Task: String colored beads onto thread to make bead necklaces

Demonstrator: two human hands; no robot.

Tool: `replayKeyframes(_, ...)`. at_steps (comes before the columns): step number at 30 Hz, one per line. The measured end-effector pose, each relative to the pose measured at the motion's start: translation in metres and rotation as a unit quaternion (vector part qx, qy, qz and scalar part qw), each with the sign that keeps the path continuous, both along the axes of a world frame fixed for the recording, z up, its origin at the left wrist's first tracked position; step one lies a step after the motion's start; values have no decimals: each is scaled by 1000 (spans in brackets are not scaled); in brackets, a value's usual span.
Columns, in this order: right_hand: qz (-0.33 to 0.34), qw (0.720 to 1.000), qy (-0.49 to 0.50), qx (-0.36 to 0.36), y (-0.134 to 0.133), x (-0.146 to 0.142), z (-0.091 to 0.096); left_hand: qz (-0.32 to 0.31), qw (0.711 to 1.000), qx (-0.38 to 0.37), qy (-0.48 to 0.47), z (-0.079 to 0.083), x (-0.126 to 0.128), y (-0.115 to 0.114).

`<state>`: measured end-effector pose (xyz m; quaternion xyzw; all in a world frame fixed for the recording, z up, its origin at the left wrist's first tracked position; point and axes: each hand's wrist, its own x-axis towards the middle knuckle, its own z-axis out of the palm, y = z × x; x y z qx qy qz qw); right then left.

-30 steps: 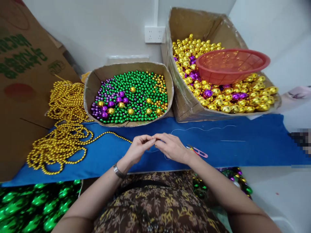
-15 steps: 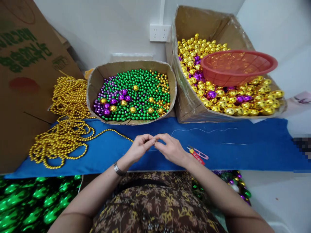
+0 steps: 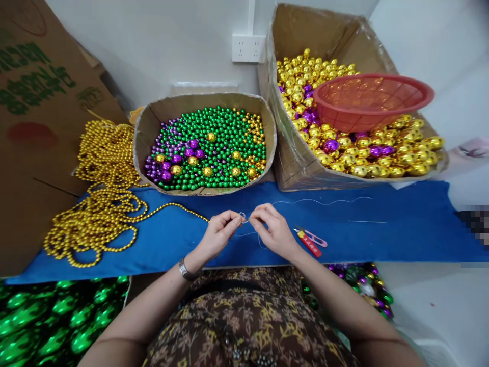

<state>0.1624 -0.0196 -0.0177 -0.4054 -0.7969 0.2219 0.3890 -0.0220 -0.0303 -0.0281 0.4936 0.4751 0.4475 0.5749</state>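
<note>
My left hand (image 3: 220, 232) pinches a thin pale thread, and a small loop of the thread (image 3: 242, 215) stands up at its fingertips. Just to the right, my right hand (image 3: 273, 229) is pinched on the same thread, a short gap from the left. The thread trails over the blue cloth (image 3: 214, 250) past my right hand toward the right. A string of small gold beads (image 3: 179, 206) runs from a heap of gold bead strands (image 3: 99, 219) to behind my left hand. Thread snips (image 3: 310, 242) with a pink handle and a red label lie beside my right wrist.
Behind my hands is a cut-down carton (image 3: 139, 153) of green, purple and gold beads. A taller carton (image 3: 286, 168) of gold and purple beads holds a red basket (image 3: 430, 97). A needle (image 3: 367, 221) lies at right. Large green balls (image 3: 57, 321) sit below the table's left end.
My hands have drawn slightly apart, and a small thread loop now shows between the fingertips. The view has shifted a little.
</note>
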Motion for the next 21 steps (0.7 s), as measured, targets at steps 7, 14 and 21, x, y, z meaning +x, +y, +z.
replayKeyframes(7,24,1000,-13,-9,10,-6,-3,-45,999,-6,27,-3,-1,1)
replayKeyframes(14,-48,997,-38,55,8,-15,-9,-6,1000,-14,-1,-3,4,-1)
replayKeyframes(21,-81,973,-131,172,-8,-15,-6,49,992,89,75,-10,7,-4)
